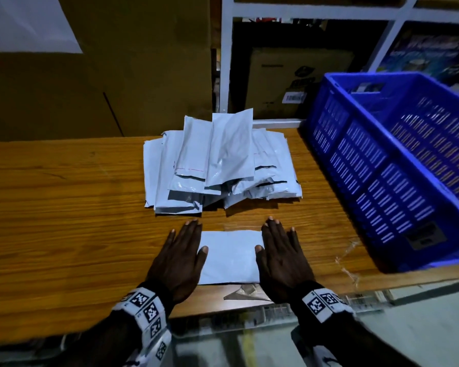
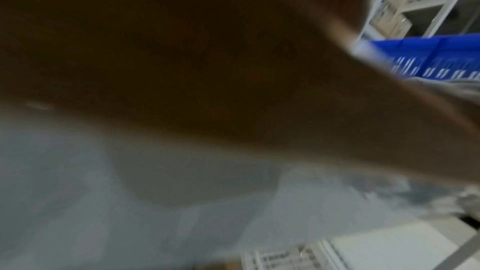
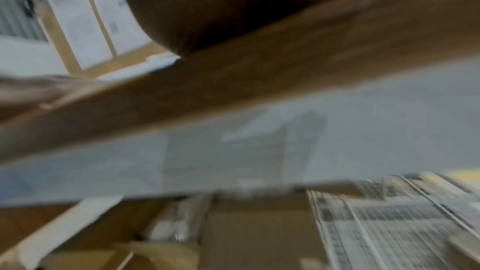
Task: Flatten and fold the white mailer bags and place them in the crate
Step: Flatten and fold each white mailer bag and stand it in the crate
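A white mailer bag (image 1: 229, 256) lies flat near the front edge of the wooden table (image 1: 64, 207). My left hand (image 1: 182, 254) presses flat on its left side and my right hand (image 1: 281, 254) presses flat on its right side, fingers straight. A grey flap (image 1: 245, 292) of the bag sticks out toward me. Behind it sits a loose pile of white mailer bags (image 1: 220, 165). The blue slatted crate (image 1: 398, 165) stands at the right, tilted toward me; I see no bags inside. Both wrist views are blurred, showing the crate (image 2: 428, 59) and the table underside (image 3: 259, 89).
A large cardboard box (image 1: 90, 75) stands behind the table on the left. White shelving (image 1: 227, 62) with boxes rises behind the pile. A scrap of clear tape (image 1: 349, 263) clings to the table beside the crate.
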